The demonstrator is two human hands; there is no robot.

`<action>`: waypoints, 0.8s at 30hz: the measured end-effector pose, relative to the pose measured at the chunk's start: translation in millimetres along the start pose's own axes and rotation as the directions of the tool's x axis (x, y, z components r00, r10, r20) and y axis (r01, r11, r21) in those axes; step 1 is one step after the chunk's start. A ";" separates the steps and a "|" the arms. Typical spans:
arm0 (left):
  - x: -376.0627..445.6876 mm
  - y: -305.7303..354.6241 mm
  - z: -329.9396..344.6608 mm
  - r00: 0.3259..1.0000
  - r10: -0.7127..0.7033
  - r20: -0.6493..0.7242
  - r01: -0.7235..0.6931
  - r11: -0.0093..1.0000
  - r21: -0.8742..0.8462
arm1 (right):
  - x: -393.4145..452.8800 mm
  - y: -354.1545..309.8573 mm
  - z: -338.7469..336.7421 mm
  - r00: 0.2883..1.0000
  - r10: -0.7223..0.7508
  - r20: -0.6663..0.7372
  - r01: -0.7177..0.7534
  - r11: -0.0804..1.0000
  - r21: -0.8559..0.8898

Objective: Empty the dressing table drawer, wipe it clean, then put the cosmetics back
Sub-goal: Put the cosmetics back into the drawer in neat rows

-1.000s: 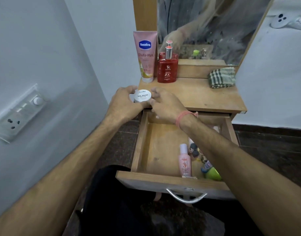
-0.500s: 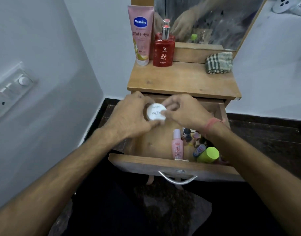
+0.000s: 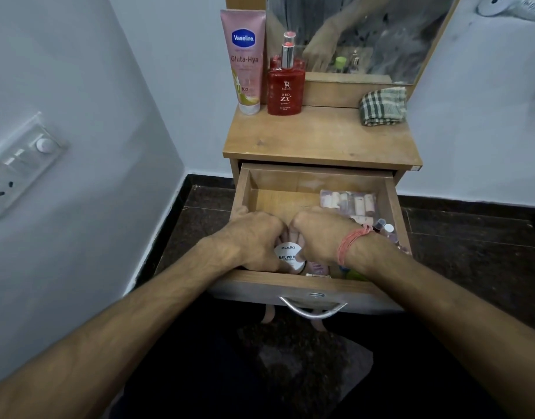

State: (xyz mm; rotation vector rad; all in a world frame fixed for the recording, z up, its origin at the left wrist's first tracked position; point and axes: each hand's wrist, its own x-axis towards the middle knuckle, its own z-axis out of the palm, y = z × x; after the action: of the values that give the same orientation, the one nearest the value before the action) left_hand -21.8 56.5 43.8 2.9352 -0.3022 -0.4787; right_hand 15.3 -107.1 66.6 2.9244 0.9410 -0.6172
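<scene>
Cosmetics go back into the drawer (image 3: 245,192) now, I judge. My left hand (image 3: 254,237) and right hand (image 3: 317,234) grasp together the white nail polish jar (image 3: 288,257), low at the front, about 6 o'clock of the drawer, to seat it beside the small bottles (image 3: 384,229) at 3 o'clock. Vaseline tube (image 3: 245,58), red bottle (image 3: 285,86) and checked cloth (image 3: 382,107) wait on the worktop (image 3: 320,140), at 12 o'clock.

1. Your white jar (image 3: 287,257) carries black lettering.
2. The tube (image 3: 244,58) is pink with a blue oval logo.
3. The bottle (image 3: 285,90) is red with a silver neck.
4. The cloth (image 3: 382,106) is green-and-cream checked.
5. The counter (image 3: 317,137) and drawer (image 3: 275,195) are light brown wood grain.
6. Your right wrist wears a pink-red thread band (image 3: 351,244).
</scene>
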 end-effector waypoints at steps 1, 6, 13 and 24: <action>1.4 -0.2 0.6 1.000 -0.005 0.005 0.005 1.000 -0.016 | -0.3 -0.2 -0.6 1.000 -0.003 0.000 0.003 1.000 -0.015; 3.1 -1.0 3.0 0.998 -0.001 0.055 0.005 0.997 -0.076 | 0.0 -1.4 4.1 0.999 0.002 0.042 0.000 1.000 -0.027; 6.9 -22.6 -29.9 0.998 -0.003 -0.060 -0.018 0.938 -0.345 | 3.1 10.0 -11.5 0.979 0.023 -0.201 0.000 0.993 0.116; 74.4 -41.5 -111.5 0.847 -0.338 -0.411 -0.144 0.599 -0.787 | 86.2 43.3 -101.5 0.752 0.413 -0.513 0.184 0.616 0.766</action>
State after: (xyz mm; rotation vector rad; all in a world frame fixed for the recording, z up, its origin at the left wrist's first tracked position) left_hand 91.0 93.2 118.7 2.0390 0.1471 0.1922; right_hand 140.6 -81.6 123.5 4.1363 0.4831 0.1378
